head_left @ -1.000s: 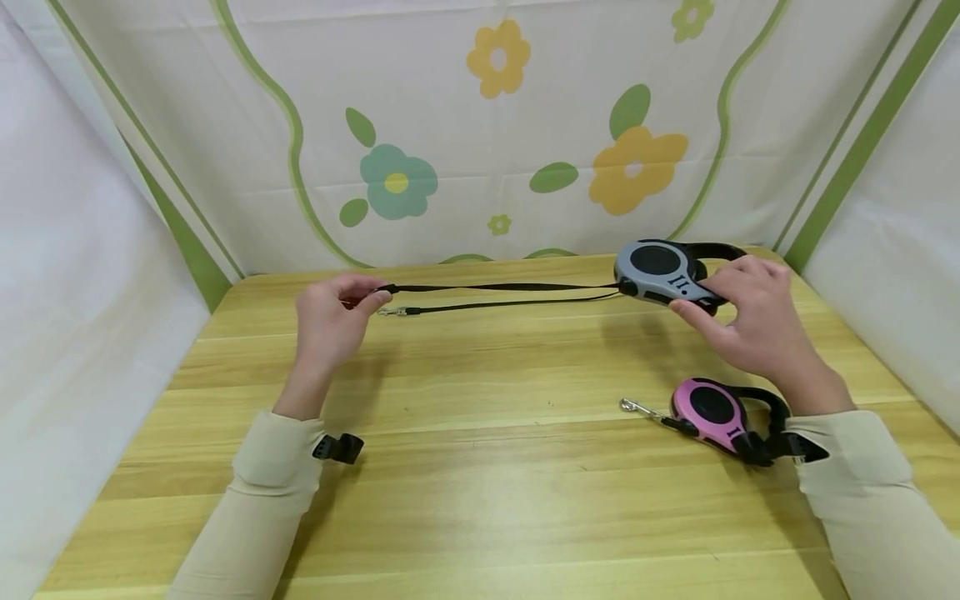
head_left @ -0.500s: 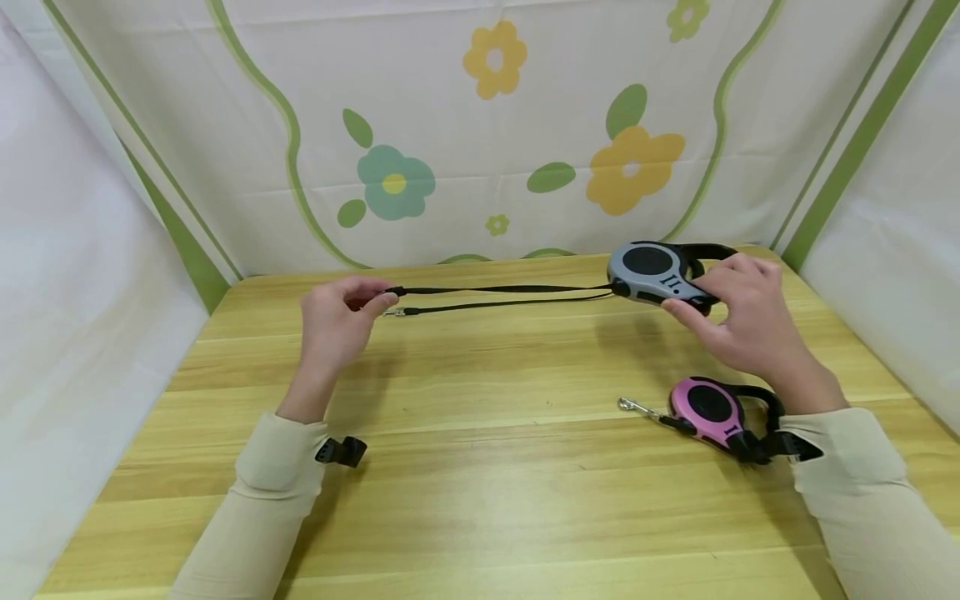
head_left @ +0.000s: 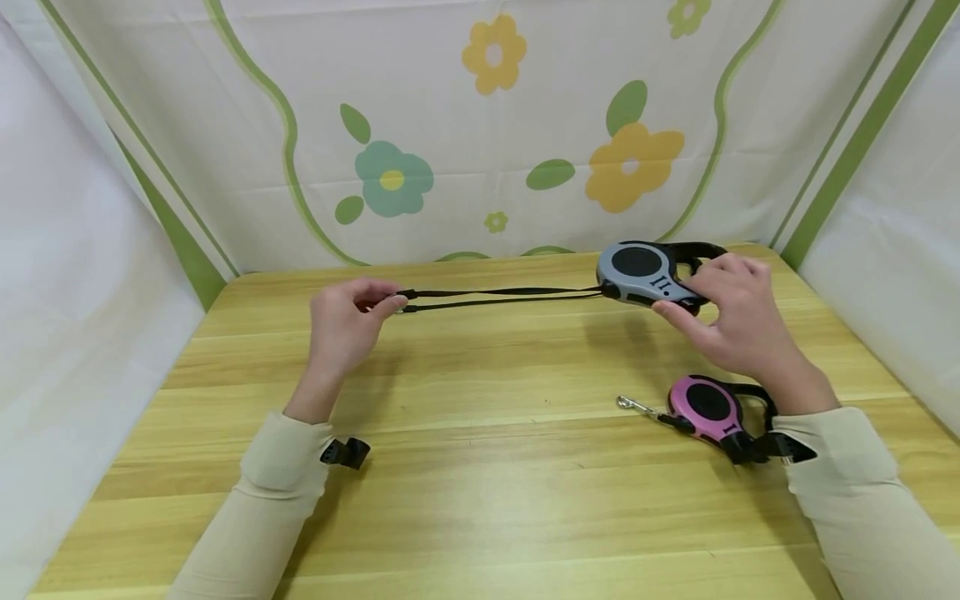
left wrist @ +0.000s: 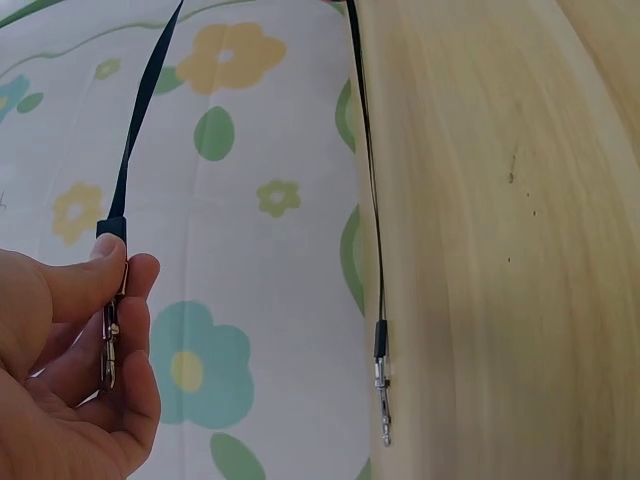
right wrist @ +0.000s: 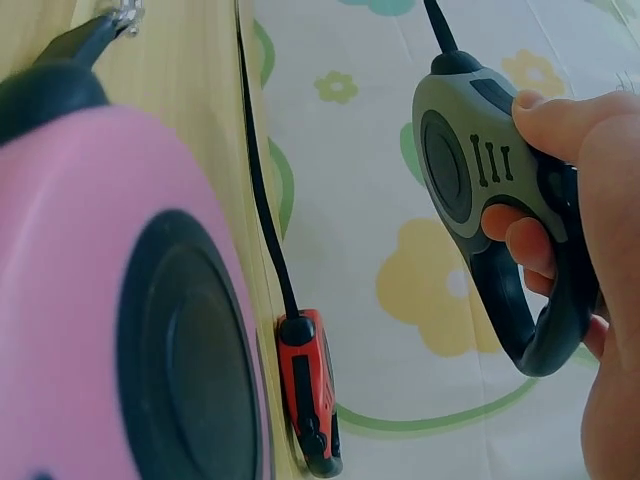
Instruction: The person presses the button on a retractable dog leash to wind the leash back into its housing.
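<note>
My right hand (head_left: 738,312) grips the handle of a grey and black retractable dog leash (right wrist: 465,160), its thumb on top by the button. From its nose a black strap (head_left: 487,292) runs left, raised above the table, to my left hand (head_left: 345,325). Thumb and fingers of that hand pinch the strap's black end, and a metal clip (left wrist: 110,345) hangs along the fingers. A red retractable leash (right wrist: 305,385) lies at the table's back edge, its cord (left wrist: 369,170) drawn out to a metal clip (left wrist: 382,400). The grey leash hides the red case in the head view.
A pink retractable leash (head_left: 701,408) lies on the wooden table (head_left: 480,500) below my right hand, its metal clip (head_left: 637,406) pointing left. A white cloth backdrop (head_left: 465,125) with printed flowers stands behind the table, with white cloth at both sides.
My right hand has moved left with the grey leash, and my left hand has shifted slightly right. The strap between them is shorter. My left hand now covers the far cord's clip in the head view.
</note>
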`<control>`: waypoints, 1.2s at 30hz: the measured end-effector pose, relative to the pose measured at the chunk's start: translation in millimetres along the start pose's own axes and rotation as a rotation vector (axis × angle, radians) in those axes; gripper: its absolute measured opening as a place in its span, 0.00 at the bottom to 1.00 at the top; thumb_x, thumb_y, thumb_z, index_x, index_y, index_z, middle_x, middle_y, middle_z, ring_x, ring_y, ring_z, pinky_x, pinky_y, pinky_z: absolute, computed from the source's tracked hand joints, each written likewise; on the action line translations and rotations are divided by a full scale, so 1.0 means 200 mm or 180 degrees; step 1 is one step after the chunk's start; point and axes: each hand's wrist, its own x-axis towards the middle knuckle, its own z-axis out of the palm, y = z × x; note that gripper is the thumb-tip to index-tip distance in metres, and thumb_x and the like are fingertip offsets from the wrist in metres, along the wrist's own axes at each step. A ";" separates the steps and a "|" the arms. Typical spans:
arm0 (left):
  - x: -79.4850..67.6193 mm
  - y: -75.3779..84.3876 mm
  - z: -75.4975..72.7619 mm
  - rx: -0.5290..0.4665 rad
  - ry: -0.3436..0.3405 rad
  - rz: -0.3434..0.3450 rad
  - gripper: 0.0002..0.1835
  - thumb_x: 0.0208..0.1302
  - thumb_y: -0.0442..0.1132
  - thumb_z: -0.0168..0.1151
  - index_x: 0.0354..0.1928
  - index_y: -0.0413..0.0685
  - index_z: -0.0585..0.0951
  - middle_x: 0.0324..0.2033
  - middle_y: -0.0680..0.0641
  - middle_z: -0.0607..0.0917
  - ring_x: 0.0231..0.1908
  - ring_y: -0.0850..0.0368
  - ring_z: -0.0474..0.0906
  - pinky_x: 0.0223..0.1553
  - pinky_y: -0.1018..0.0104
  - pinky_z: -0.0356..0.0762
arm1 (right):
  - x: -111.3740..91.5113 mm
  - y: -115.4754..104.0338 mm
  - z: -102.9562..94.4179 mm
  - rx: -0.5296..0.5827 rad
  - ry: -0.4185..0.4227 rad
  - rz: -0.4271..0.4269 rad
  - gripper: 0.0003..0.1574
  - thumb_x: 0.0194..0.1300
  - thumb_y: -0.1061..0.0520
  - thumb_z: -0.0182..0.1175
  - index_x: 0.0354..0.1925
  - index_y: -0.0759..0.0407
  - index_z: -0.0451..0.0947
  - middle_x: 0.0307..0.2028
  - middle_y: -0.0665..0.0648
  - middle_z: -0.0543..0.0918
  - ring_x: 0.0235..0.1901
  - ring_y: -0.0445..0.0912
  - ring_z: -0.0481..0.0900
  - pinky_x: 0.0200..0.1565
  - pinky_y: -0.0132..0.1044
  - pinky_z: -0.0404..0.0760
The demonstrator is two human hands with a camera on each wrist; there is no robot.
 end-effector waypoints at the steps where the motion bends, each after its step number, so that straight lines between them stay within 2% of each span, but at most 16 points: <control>1: 0.00 0.00 0.00 -0.0008 -0.0006 0.0011 0.10 0.70 0.43 0.74 0.47 0.45 0.92 0.40 0.42 0.94 0.38 0.50 0.87 0.37 0.75 0.76 | 0.00 0.00 0.00 -0.0001 0.0000 -0.0002 0.56 0.71 0.17 0.49 0.31 0.69 0.83 0.29 0.64 0.84 0.43 0.59 0.71 0.56 0.65 0.58; 7: -0.01 0.00 0.01 -0.0027 -0.0018 0.0090 0.10 0.70 0.43 0.74 0.46 0.44 0.92 0.40 0.41 0.94 0.38 0.49 0.88 0.37 0.76 0.76 | 0.00 -0.01 0.00 -0.0011 -0.0028 0.0003 0.54 0.72 0.18 0.50 0.31 0.68 0.83 0.29 0.64 0.83 0.43 0.58 0.71 0.56 0.65 0.58; 14: -0.02 0.00 0.03 0.0022 -0.0039 0.0114 0.10 0.69 0.43 0.75 0.45 0.45 0.92 0.39 0.41 0.94 0.37 0.50 0.87 0.35 0.76 0.77 | 0.00 -0.02 0.00 -0.0034 -0.0113 -0.0012 0.41 0.72 0.29 0.63 0.31 0.67 0.84 0.30 0.64 0.85 0.43 0.59 0.72 0.58 0.66 0.59; 20: -0.02 0.01 0.04 0.0032 -0.0067 0.0137 0.11 0.68 0.44 0.76 0.44 0.44 0.92 0.38 0.41 0.94 0.37 0.49 0.86 0.35 0.74 0.76 | 0.00 -0.03 0.01 -0.0047 -0.0100 -0.0030 0.55 0.72 0.18 0.49 0.31 0.68 0.85 0.30 0.65 0.85 0.44 0.60 0.73 0.58 0.67 0.59; 23: -0.02 0.01 0.04 0.0037 -0.0066 0.0157 0.12 0.67 0.45 0.76 0.43 0.44 0.92 0.38 0.41 0.94 0.36 0.49 0.87 0.35 0.75 0.76 | 0.01 -0.05 0.01 -0.0042 -0.0087 -0.0048 0.57 0.71 0.16 0.47 0.31 0.68 0.85 0.30 0.65 0.85 0.44 0.60 0.73 0.58 0.67 0.60; 27: -0.03 0.01 0.05 0.0012 -0.0072 0.0164 0.12 0.67 0.45 0.76 0.43 0.44 0.92 0.37 0.41 0.94 0.36 0.49 0.87 0.34 0.75 0.76 | 0.01 -0.05 0.01 -0.0039 -0.0091 -0.0062 0.55 0.72 0.18 0.49 0.32 0.68 0.85 0.30 0.65 0.86 0.44 0.60 0.73 0.58 0.67 0.60; 31: -0.03 0.01 0.05 0.0000 -0.0096 0.0166 0.11 0.67 0.45 0.76 0.42 0.44 0.92 0.37 0.41 0.93 0.36 0.49 0.87 0.34 0.75 0.76 | 0.01 -0.05 0.01 -0.0038 -0.0135 -0.0041 0.39 0.71 0.31 0.64 0.33 0.67 0.86 0.31 0.65 0.86 0.45 0.60 0.73 0.59 0.67 0.60; 34: -0.04 0.01 0.05 -0.0011 -0.0107 0.0184 0.11 0.67 0.45 0.76 0.42 0.44 0.92 0.37 0.41 0.93 0.36 0.49 0.87 0.35 0.75 0.76 | 0.01 -0.06 0.02 -0.0050 -0.0159 -0.0037 0.40 0.72 0.30 0.63 0.33 0.67 0.86 0.31 0.65 0.87 0.45 0.60 0.73 0.59 0.67 0.60; 36: -0.04 0.01 0.05 -0.0027 -0.0115 0.0198 0.11 0.68 0.45 0.76 0.42 0.44 0.92 0.37 0.41 0.93 0.36 0.49 0.87 0.35 0.76 0.77 | 0.01 -0.06 0.02 -0.0051 -0.0165 -0.0037 0.47 0.73 0.23 0.57 0.33 0.67 0.86 0.31 0.65 0.87 0.45 0.60 0.73 0.59 0.67 0.61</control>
